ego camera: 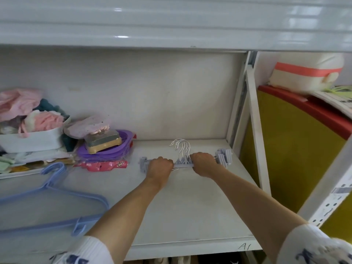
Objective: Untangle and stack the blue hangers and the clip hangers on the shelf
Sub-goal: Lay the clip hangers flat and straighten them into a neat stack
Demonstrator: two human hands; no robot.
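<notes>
Bin (28, 138): white, heaped with pink and pale cloth, far to the left of both hands.
Blue hangers (57, 199): lying flat on the shelf (190, 216), well left of the left hand and nearer the person; they overlap, hooks pointing different ways — not yet a neat stack, I judge.
Purple pile (106, 149): plastic pieces with a block on top, left of the left hand; a red packet (101, 165) lies just in front of it.
Left hand (160, 166): closed over the bar of the clip hangers (183, 162), left of their hooks.
Hooks (181, 147): several metal ones bunched between the hands, pointing toward the back wall.
Right hand (203, 163): closed over the same bar, right of the hooks; the hands are apart, each clamped on the bundle.
Clips: one cluster shows beyond the left hand, another beyond the right, near the post (255, 130).
Risk: if the hands pull apart while hooks or clips are interlocked, the bundle could snag or spring loose — the right clips might knock the post.
Hidden: the bar under both palms, the fingertips, and how many clip hangers there are; whether they are aligned or tangled I cannot tell. The nearest blue hanger is partly behind the left forearm.
</notes>
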